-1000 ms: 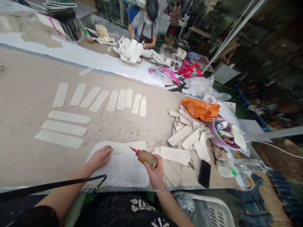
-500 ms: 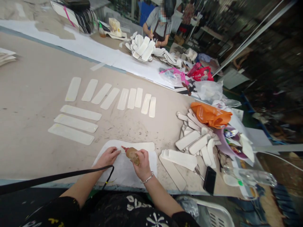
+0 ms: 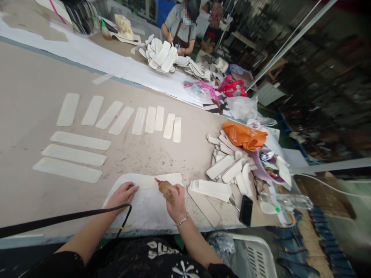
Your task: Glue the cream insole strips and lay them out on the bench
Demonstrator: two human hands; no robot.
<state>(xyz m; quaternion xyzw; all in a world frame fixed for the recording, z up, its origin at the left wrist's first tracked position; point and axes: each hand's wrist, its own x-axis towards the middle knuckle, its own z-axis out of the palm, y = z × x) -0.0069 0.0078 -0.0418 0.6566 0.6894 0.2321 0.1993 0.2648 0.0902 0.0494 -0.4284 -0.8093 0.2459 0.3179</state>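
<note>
My right hand (image 3: 176, 201) is closed round a brown squeeze bottle (image 3: 165, 188) with a red nozzle, its tip down on a long white strip (image 3: 161, 180). That strip lies along the far edge of a white sheet (image 3: 145, 206) in front of me. My left hand (image 3: 121, 195) rests on the sheet with its fingertips pressing the strip's left end, fingers bent and holding nothing. A black cable (image 3: 63, 219) crosses my left forearm.
Several white strips (image 3: 74, 155) lie in rows on the beige table (image 3: 23, 104). A heap of white pieces (image 3: 228, 166), an orange bag (image 3: 245, 135), a black phone (image 3: 246, 210) and a plastic bottle (image 3: 285, 200) sit right. A person (image 3: 179, 29) works at the far side.
My right hand swung the bottle left and tipped its nozzle down onto the strip, then drew it a little to the right. My left hand stayed on the strip's left end.
</note>
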